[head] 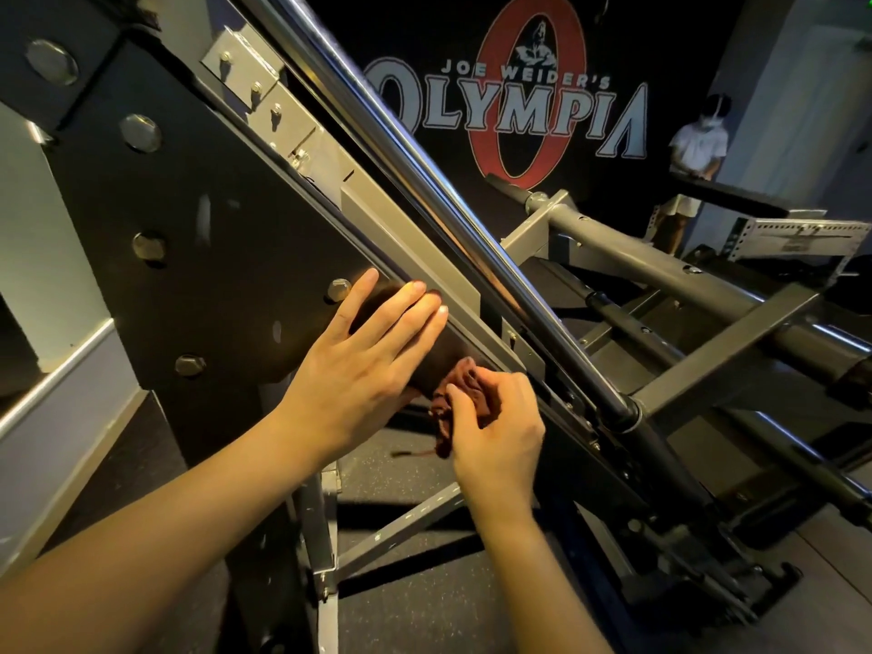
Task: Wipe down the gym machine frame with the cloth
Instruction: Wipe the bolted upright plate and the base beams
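Left hand (358,365) flat, fingers spread, pressing cloth (453,394) on frame (212,228) plate edge — right hand (495,427) pinches bunched end. Best keep cloth taut, wipe along edge — steady pressure.

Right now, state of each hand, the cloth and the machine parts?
left hand: open, flat on the black plate
right hand: grip shut on the cloth
cloth: bunched, pressed against the frame edge
chrome rail: slanted, untouched
bolts: seated in the plate
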The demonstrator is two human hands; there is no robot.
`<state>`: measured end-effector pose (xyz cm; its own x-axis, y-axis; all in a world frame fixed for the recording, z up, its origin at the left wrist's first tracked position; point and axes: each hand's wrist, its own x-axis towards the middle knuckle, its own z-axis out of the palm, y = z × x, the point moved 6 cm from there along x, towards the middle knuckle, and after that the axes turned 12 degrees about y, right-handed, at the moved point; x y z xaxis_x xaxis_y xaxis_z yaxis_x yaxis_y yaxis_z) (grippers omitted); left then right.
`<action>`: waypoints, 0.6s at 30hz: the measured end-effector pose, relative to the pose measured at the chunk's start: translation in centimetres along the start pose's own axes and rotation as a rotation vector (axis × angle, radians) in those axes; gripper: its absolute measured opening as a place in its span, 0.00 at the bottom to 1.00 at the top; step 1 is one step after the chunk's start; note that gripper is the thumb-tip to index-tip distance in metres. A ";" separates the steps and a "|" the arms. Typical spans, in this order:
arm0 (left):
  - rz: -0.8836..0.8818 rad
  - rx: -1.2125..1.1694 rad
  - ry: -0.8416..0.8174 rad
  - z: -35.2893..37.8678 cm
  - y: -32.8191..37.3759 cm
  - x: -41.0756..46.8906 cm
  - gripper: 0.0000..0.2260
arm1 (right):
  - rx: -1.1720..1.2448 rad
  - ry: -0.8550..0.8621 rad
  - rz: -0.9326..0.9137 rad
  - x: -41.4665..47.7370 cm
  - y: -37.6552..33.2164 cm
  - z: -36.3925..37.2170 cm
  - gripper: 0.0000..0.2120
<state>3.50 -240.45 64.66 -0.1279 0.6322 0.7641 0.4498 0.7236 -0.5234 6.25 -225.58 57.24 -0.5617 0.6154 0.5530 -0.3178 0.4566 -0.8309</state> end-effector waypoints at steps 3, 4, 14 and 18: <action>0.037 0.020 -0.021 -0.7 -0.4 -0.3 0.32 | -0.069 0.125 0.178 0.5 4.3 -3.1 0.08; 0.025 0.030 -0.009 -1.1 -0.8 -0.5 0.32 | -0.065 0.171 0.263 0.4 5.0 -3.5 0.08; -0.093 0.127 -0.001 -4.0 -5.0 -1.1 0.45 | 0.051 0.032 -0.131 -0.5 -2.6 1.2 0.10; -0.080 0.128 0.066 -3.9 -5.2 -0.8 0.39 | -0.066 0.203 0.167 0.0 3.7 -2.7 0.12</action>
<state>4.68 -245.84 68.23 -0.0984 0.5547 0.8262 0.3238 0.8029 -0.5005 7.11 -222.20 54.33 -0.4354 0.7990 0.4147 -0.1790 0.3747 -0.9097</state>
